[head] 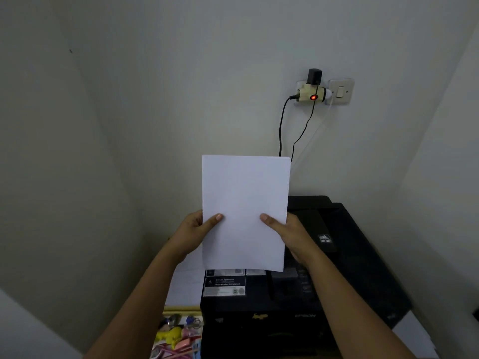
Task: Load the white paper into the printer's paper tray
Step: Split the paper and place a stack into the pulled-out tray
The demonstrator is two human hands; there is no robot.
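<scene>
I hold the white paper (245, 208) upright in front of me, above the black printer (350, 255). My left hand (195, 233) grips its left edge, thumb on the front face. My right hand (287, 234) grips the right edge the same way. The sheet's lower edge hangs over the printer's top and hides part of it. The printer's rear part (311, 203) shows just right of the paper; I cannot tell whether its paper tray is open.
A wall socket with an adapter and a red light (312, 93) is on the wall above the printer, with black cables (281, 130) hanging down behind it. A box of colourful small items (178, 335) sits left of the printer. Walls close in on both sides.
</scene>
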